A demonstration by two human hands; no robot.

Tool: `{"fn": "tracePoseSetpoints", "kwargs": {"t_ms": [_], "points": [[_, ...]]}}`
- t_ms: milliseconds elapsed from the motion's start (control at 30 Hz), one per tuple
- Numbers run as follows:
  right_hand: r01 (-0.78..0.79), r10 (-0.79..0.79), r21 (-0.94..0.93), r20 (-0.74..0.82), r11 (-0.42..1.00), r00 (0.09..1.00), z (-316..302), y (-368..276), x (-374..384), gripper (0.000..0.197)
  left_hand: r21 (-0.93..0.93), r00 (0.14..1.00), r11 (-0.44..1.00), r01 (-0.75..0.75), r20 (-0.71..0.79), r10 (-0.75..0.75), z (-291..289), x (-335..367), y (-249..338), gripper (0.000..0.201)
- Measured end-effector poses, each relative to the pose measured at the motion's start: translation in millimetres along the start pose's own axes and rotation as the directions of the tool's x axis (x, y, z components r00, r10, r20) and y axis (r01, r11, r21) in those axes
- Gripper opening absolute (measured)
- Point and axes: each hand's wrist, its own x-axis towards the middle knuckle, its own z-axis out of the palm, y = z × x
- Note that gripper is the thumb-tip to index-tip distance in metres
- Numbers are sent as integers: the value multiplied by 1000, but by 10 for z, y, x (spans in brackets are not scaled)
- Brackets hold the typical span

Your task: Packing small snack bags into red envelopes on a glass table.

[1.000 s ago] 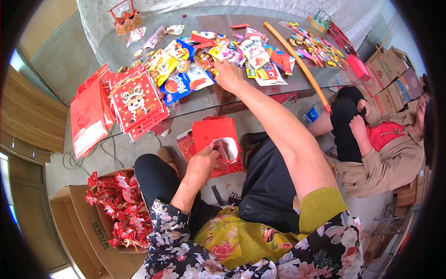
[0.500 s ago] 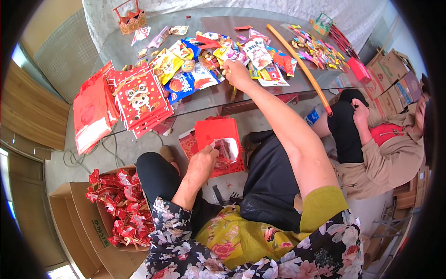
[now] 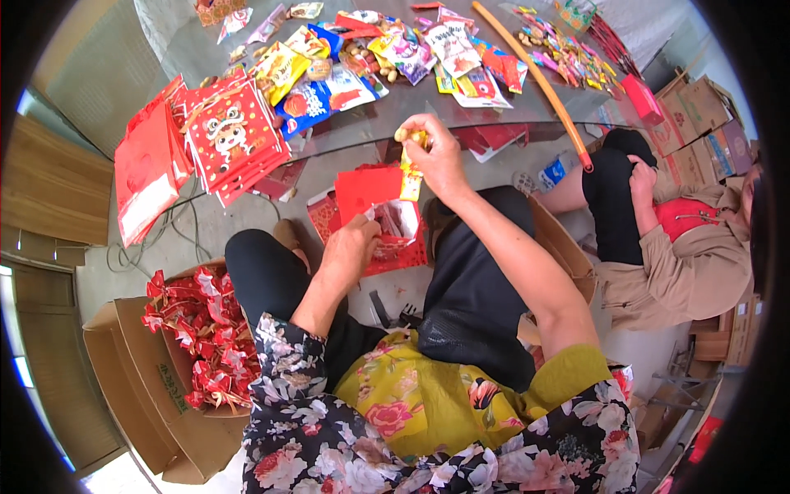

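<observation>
My left hand (image 3: 352, 245) is closed on the near-left edge of an opened red box (image 3: 360, 191) between my knees, with its top gaping and clear-wrapped contents partly visible inside. Just above the box's far-right edge is my right hand (image 3: 440, 165), its fingers pinching a small yellow snack packet (image 3: 410, 183) and a tan, nut-like piece (image 3: 401, 134). Beyond, on the glass table, lies a heap of snacks: a blue-and-white packet (image 3: 329, 100), a yellow packet (image 3: 284, 70), a white-and-pink packet (image 3: 453, 48) and loose nuts.
Stacked flat red gift boxes (image 3: 234, 132) overhang the table's left front edge. An orange stick (image 3: 535, 74) lies across the table beside small candies (image 3: 568, 58). At my left stands a cardboard carton (image 3: 148, 362) of red-wrapped bundles (image 3: 206, 329). Another person (image 3: 683, 247) sits at right.
My right hand has come back from the snack heap to above the red box, carrying the yellow packet and tan piece. My left hand stays on the box. The whole view has shifted slightly.
</observation>
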Motion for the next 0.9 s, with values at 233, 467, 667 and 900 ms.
{"fn": "tracePoseSetpoints", "kwargs": {"t_ms": [233,467,667,900], "points": [[122,-122,3,87,992,989,148,-92,-506,34,-11,1000,1000,2,-23,-2,31,12,9,14],[110,-86,-84,246,990,966,111,-149,-810,18,31,999,999,-12,-45,14,24,-7,0,14],[48,2,-121,383,991,924,57,-122,-928,15,19,1000,1000,-11,-28,12,-5,-33,0,15],[-15,46,-140,214,990,976,40,-114,-838,14,-4,1000,1000,14,-5,-14,-34,-100,18,14]]}}
